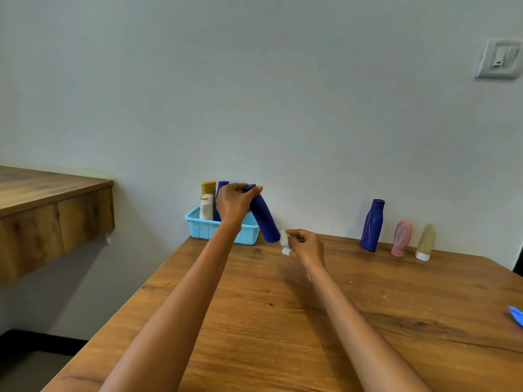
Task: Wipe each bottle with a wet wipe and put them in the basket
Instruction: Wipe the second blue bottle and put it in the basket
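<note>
The left hand (233, 203) is gripping the cap end of a tilted dark blue plastic bottle (264, 219), holding it above the wooden tabletop (283, 321) just in front of the light blue perforated plastic basket (206, 227). The right hand (307, 246) is pinching a crumpled white wet wipe (284, 241) against the bottle's lower end.

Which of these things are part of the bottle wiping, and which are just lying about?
Part of the job:
- held blue bottle, gripped by left hand
- wet wipe, pinched by right hand
- basket holding three bottles
- blue bottle, pink bottle, pale green bottle waiting by the wall

Lying about:
- wall switch
- wooden shelf
- blue object at the table's right edge
</note>
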